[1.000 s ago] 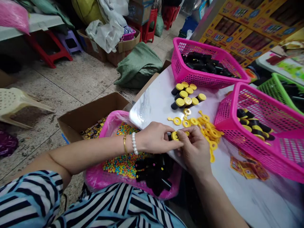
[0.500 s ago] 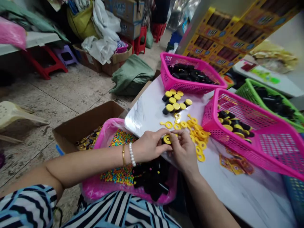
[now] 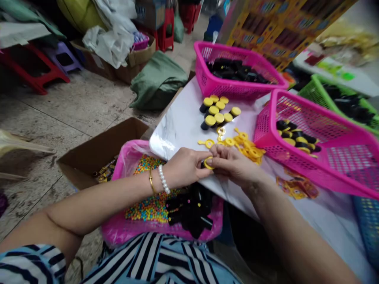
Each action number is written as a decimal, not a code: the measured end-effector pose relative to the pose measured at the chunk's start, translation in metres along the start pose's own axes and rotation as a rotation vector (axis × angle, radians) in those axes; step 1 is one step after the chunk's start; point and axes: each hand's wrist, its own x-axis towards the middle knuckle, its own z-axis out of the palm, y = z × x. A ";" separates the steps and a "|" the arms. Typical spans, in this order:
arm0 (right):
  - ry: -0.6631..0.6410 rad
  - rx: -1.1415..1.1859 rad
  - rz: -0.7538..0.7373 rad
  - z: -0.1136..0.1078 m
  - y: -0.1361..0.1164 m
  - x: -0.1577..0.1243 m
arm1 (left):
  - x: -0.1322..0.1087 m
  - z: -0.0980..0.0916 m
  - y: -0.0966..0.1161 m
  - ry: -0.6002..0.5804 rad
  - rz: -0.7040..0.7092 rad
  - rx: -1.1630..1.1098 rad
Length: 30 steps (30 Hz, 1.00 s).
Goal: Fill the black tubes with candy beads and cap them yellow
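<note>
My left hand (image 3: 185, 167) and my right hand (image 3: 233, 165) meet over the edge of a white marble-patterned board (image 3: 180, 134). Pinched between their fingertips is a yellow plastic ring cap (image 3: 208, 163), with a dark tube end just behind it. A heap of loose yellow ring caps (image 3: 248, 148) lies right of my right hand. Beyond it stand several black tubes with yellow caps (image 3: 214, 111). Below my hands, a pile of black tubes (image 3: 189, 207) rests on coloured beads (image 3: 148, 209) in a pink-lined tray (image 3: 166, 232).
Two pink mesh baskets hold black tubes: one (image 3: 237, 88) uncapped, one (image 3: 296, 157) capped. A green basket (image 3: 334, 98) stands further right. A cardboard box (image 3: 100, 156) sits on the tiled floor (image 3: 89, 106) left of the tray, with stools and bags beyond.
My right forearm has swung outward, bringing its fingers flatter across the ring cap. The cap now shows more edge-on. The whole scene has shifted left and up in view.
</note>
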 end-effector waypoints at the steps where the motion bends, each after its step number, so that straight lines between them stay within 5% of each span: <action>1: 0.027 -0.022 -0.029 0.003 -0.001 0.000 | 0.002 -0.002 0.000 -0.017 0.001 -0.004; 6: 0.160 -0.134 -0.128 0.019 0.013 -0.008 | 0.004 0.003 -0.004 -0.070 -0.036 0.039; 9: 0.274 -0.485 -0.219 0.023 0.020 -0.014 | 0.001 0.006 -0.007 -0.105 -0.049 0.131; 12: 0.459 -0.820 -0.331 0.017 0.016 -0.021 | -0.008 0.003 -0.008 -0.111 -0.033 0.162; 16: 0.593 -0.844 -0.433 0.005 0.011 -0.029 | -0.024 -0.001 -0.012 -0.018 -0.074 -0.018; 24: 0.418 -0.470 -0.366 0.033 0.041 -0.025 | -0.019 0.005 -0.013 0.182 0.154 0.052; 30: 0.102 -0.125 -0.140 0.003 0.030 -0.028 | -0.014 0.004 -0.016 0.153 0.178 0.062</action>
